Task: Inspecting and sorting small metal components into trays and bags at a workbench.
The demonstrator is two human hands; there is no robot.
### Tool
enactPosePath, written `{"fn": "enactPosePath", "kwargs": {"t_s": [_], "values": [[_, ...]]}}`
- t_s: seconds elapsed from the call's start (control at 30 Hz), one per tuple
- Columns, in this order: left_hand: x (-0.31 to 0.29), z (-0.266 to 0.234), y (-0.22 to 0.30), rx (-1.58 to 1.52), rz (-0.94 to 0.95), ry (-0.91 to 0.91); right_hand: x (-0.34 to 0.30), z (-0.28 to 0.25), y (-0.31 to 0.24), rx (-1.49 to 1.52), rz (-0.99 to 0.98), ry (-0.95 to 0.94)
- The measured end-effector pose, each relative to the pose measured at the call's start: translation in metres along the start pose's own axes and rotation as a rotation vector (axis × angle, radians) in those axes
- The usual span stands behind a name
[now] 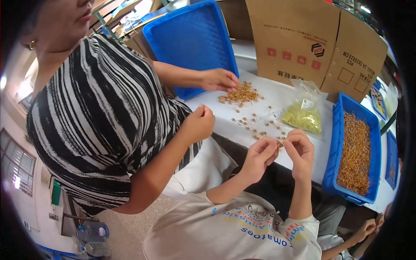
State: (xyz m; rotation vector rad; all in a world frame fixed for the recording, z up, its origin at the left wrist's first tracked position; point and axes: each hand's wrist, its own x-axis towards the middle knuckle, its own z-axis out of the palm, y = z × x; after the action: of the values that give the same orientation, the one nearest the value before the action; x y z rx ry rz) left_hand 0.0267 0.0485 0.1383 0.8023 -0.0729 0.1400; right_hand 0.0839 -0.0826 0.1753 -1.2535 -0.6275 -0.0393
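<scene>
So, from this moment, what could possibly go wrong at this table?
The small piece held between the left hand and right hand could slip and get lost among the loose pieces. The co-worker's hand at the pile might scatter it. The filled blue bin sits near the table's edge, so a bump might spill it.

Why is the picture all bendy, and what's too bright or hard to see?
Head view: the wide fisheye lens bends straight edges and leaves dark, rounded corners; head view: white glare glows at the barred window on the left; head view: the tiny piece between the left hand and right hand is too small to make out clearly.
</scene>
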Motion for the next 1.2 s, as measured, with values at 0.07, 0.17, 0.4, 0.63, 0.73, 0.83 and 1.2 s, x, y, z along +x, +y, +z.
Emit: {"fn": "enactPosePath", "kwargs": {"t_s": [0.07, 0.17, 0.4, 0.63, 0.73, 0.83, 1.2], "values": [[0.002, 0.001, 0.000, 0.001, -0.008, -0.013, -0.001, -0.004, 0.003, 0.065, 0.013, -0.019], [0.004, 0.003, -0.003, 0.040, 0.000, -0.012, -0.002, -0.008, 0.004, 0.130, 0.031, -0.032], [0.000, 0.003, -0.009, 0.060, -0.064, -0.144, -0.006, -0.021, -0.004, 0.109, 0.065, -0.080], [-0.001, 0.002, -0.015, 0.007, -0.120, -0.142, -0.014, -0.036, 0.005, 0.037, 0.038, -0.049], [-0.003, 0.004, -0.011, 0.110, -0.011, -0.069, -0.010, -0.031, 0.007, 0.109, 0.041, -0.082], [-0.001, -0.005, -0.020, 0.079, -0.054, -0.157, -0.012, -0.033, 0.009, 0.177, 0.090, -0.061], [0.000, 0.005, -0.018, 0.324, 0.148, -0.047, -0.020, -0.036, 0.005, -0.046, -0.004, 0.047]]}}
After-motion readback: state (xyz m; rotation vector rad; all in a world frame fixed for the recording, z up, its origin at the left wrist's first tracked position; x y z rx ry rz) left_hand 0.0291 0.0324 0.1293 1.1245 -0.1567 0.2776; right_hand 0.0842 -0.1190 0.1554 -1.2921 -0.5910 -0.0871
